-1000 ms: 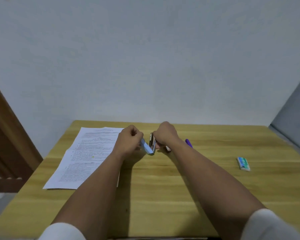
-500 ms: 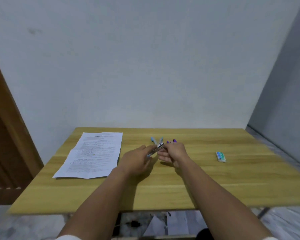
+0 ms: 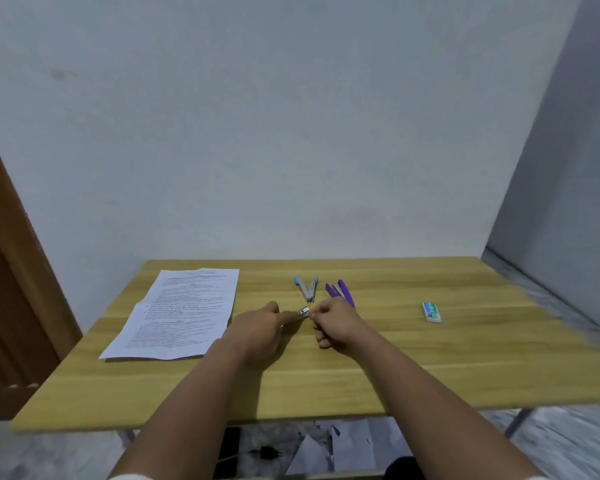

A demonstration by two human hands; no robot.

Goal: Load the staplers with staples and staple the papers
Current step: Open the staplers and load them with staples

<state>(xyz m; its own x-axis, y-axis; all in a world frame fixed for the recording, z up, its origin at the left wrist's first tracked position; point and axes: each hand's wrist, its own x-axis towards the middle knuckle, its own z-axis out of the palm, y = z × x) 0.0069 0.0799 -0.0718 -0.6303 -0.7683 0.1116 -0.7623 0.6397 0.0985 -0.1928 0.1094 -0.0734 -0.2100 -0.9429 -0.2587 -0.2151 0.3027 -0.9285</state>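
Both hands meet over the middle of the wooden table (image 3: 430, 375), a little nearer its far edge than its near one. The left hand (image 3: 257, 327) reaches forward with its fingers extended, and the right hand (image 3: 336, 323) is curled with thumb and forefinger brought together; between them they pinch a small silvery strip of staples (image 3: 304, 311). The strip is too small and blurred to tell its long axis for certain, though it seems to run from one hand to the other.

Just beyond the hands, toward the far edge, lies the blue stapler (image 3: 307, 289), swung wide open in a V. Its hinge is at the end nearest the hands and its two arms fan out toward the far edge. Just beside it on the right lies the purple stapler (image 3: 342, 291), also open, its long axis running from the far edge back toward the right hand, which covers its near end.

The papers (image 3: 181, 313) lie flat by the left edge, long axis running from near to far and slanting slightly right. They carry lines of print, too small to read.

Near the right edge, well apart from the hands, sits a small staple box (image 3: 431, 312) with a green and blue label; its writing cannot be read.
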